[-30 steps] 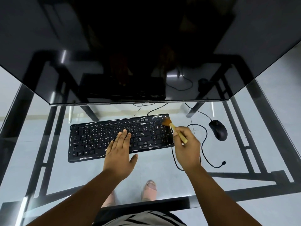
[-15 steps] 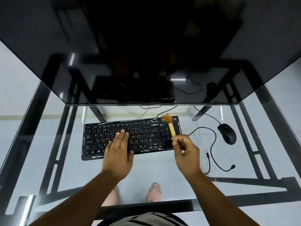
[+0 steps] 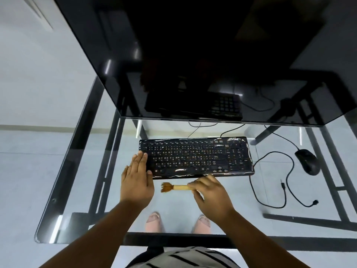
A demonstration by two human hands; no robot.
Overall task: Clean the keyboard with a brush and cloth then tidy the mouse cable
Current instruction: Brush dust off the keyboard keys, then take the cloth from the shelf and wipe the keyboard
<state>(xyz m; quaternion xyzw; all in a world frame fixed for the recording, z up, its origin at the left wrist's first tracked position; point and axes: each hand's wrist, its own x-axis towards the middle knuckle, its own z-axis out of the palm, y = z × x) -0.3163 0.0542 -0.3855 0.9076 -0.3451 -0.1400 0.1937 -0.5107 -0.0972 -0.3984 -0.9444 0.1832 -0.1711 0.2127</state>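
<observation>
A black keyboard (image 3: 195, 157) lies on the glass desk (image 3: 81, 171) in front of the dark monitor. My left hand (image 3: 136, 180) rests flat with straight fingers on the keyboard's left end. My right hand (image 3: 209, 192) holds a small brush (image 3: 174, 188) by its yellow handle. The brush lies level just in front of the keyboard's near edge, bristles pointing left. A black mouse (image 3: 307, 161) sits to the right, and its cable (image 3: 287, 182) loops loosely over the glass. No cloth is in view.
A large dark monitor (image 3: 193, 55) fills the top of the view and overhangs the desk. Black frame bars (image 3: 108, 155) show under the glass. My feet (image 3: 154, 221) show through it below the hands.
My right hand brought the brush from the keyboard's top right corner down and left to its near edge. My left hand slid from the middle keys to the left end. The view shifted left.
</observation>
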